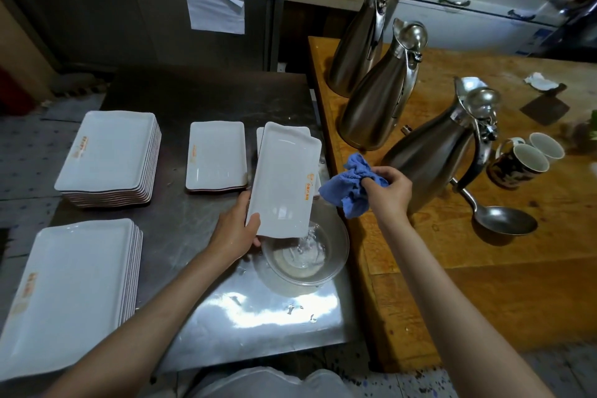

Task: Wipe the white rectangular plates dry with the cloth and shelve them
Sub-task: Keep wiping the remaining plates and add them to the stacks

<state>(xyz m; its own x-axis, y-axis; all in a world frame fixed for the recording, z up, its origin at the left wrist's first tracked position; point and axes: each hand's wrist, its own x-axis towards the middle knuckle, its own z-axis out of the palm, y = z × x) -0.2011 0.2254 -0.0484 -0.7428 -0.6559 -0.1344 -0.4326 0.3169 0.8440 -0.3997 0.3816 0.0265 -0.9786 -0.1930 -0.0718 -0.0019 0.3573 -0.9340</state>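
My left hand [237, 229] grips the near left corner of a white rectangular plate [284, 181], tilted over a clear bowl [305, 254]; water runs from the plate's low edge into the bowl. My right hand [389, 189] clutches a bunched blue cloth [350, 186] just right of the plate, not touching it. Behind the held plate lie more white plates [260, 136]. A small stack of plates [217, 155] sits at the middle of the steel table [258, 317]. Two tall stacks stand at the left, one far [108, 155] and one near [68, 287].
A wooden counter [484, 262] adjoins the steel table on the right. It carries three steel jugs [436, 165], a ladle [499, 218], two mugs [523, 160] and a small cleaver [546, 107]. A steel cabinet [200, 10] stands behind.
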